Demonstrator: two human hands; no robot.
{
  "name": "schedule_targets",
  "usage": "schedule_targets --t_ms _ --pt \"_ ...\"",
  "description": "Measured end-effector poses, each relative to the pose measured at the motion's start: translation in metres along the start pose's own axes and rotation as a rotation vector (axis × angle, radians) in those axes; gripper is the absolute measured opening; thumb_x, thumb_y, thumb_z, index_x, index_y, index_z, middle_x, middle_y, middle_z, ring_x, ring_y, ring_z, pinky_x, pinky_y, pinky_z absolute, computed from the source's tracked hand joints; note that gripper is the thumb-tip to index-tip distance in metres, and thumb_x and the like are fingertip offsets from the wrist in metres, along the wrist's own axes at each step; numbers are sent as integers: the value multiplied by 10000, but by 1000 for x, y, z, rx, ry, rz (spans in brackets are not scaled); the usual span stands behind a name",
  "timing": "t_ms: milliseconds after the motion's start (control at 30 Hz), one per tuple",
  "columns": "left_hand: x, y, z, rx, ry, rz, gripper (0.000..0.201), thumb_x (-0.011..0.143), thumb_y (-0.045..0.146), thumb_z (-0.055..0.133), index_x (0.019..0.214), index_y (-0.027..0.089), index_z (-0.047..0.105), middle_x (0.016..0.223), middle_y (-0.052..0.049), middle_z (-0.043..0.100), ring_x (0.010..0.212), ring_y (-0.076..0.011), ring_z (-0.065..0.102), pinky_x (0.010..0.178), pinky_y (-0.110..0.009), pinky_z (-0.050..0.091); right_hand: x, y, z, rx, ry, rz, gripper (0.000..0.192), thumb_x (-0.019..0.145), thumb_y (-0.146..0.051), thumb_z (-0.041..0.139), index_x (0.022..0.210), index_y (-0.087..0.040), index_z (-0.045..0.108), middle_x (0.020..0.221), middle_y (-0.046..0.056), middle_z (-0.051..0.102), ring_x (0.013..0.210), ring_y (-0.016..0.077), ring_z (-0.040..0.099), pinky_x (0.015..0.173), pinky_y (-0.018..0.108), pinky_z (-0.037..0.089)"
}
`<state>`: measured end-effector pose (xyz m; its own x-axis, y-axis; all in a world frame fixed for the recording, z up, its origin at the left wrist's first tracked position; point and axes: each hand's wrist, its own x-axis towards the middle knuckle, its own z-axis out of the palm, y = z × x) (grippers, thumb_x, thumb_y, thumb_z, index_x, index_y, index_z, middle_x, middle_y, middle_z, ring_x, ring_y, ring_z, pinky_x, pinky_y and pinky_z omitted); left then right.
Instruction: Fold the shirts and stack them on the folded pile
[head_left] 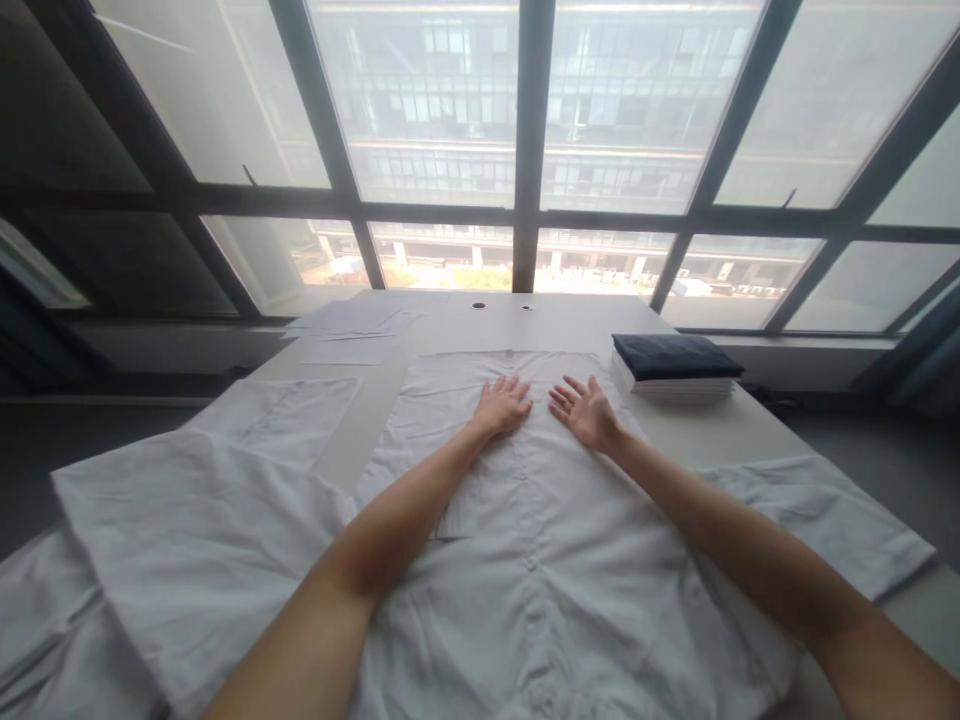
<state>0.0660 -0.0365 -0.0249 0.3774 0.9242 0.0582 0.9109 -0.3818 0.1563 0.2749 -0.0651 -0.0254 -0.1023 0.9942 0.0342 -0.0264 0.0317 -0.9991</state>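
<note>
One white table (480, 325) ran lengthwise away toward the window, bare at its far end. White shirt (525, 520) lay flat, button placket along that axis, sleeves spread sideways. Folded stack (675, 368) sat well right. Left hand (501, 405) pressed flat, fingers spread; right hand (589, 412) open just beside, gripping nothing.

Both arms reach straight forward, the left hand (501, 404) flat, palm down, the right hand (586, 411) open, fingers spread.
</note>
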Motion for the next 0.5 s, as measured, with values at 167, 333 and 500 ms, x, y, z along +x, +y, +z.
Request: schedule_targets --t_ms 167,333,500 --pt "2 -1 2 -10 -4 -1 578 1028 514 331 1562 297 383 1683 -58 250 1544 -319 191 1222 -588 138 -10 -11 -61 -67 257 2 807 966 -492 -178 1551 -258 328 1503 172 498 1287 232 597 988 494 529" --pt "2 0 2 -19 7 2 587 1032 509 331 1567 273 378 1682 -78 247 1540 -336 192 1215 -608 132 -43 -27 -30 -57 88 18 784 990 -505 -107 1528 -221 388 1586 133 436 1379 225 519 1045 459 504" --pt "0 0 0 -50 12 32 574 1046 499 336 1563 253 384 1685 -91 237 1545 -345 166 1209 -612 128 -91 -25 45 523 -265 198 546 1036 -509 248 1261 -230 660 1438 76 614 1386 231 507 1134 457 433"
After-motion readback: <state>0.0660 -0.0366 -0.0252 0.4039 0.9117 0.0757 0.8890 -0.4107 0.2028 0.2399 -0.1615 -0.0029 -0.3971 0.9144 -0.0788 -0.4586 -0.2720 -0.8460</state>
